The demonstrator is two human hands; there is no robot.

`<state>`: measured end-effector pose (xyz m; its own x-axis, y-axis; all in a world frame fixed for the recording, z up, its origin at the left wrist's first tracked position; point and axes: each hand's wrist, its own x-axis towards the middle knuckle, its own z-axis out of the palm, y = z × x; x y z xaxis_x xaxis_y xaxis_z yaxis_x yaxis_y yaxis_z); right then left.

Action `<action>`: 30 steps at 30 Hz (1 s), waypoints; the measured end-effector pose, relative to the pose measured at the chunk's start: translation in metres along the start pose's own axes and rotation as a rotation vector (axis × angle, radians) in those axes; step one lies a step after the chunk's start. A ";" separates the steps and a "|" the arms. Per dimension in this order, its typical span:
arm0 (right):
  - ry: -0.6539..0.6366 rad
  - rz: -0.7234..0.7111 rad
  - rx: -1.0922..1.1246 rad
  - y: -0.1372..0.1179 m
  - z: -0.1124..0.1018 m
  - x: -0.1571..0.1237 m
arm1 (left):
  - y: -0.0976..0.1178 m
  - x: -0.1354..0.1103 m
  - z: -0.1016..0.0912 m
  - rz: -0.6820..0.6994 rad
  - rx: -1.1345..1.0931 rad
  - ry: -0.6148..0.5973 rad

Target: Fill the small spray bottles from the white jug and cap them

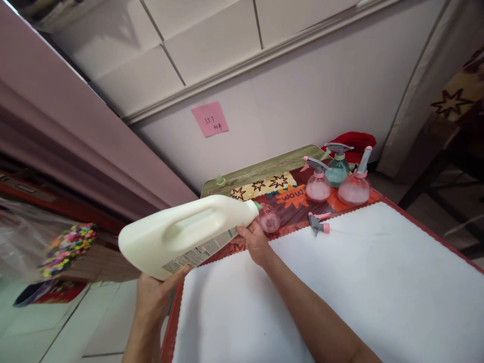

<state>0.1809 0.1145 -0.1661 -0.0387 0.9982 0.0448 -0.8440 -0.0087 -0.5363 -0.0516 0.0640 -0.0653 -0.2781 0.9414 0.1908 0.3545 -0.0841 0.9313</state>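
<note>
A big white jug (185, 234) with a moulded handle is tipped on its side, its open mouth over a small clear pink bottle (268, 219) on the table. My left hand (157, 292) grips the jug's base from below. My right hand (255, 242) is closed near the jug's neck, beside the small bottle; what it grips is hidden. A pink and grey spray head (318, 224) with a thin tube lies loose on the table, right of the small bottle.
Two pink spray bottles (318, 184) (354, 186) and a teal one (338, 169) stand at the table's far end. A white cloth (359, 282) covers the near table. A green cap (220, 180) lies on the far edge. A pink note (210, 119) hangs on the wall.
</note>
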 end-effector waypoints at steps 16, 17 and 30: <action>-0.006 -0.003 0.012 0.001 -0.001 0.000 | 0.002 0.001 0.000 0.003 0.009 0.000; -0.006 -0.002 0.012 0.001 -0.001 0.000 | 0.002 0.001 0.000 0.003 0.007 -0.003; 0.002 0.002 0.013 0.002 -0.001 0.001 | 0.004 0.001 0.001 0.011 0.014 0.006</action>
<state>0.1800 0.1151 -0.1674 -0.0394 0.9983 0.0424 -0.8507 -0.0113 -0.5255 -0.0490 0.0645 -0.0615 -0.2789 0.9386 0.2031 0.3697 -0.0903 0.9248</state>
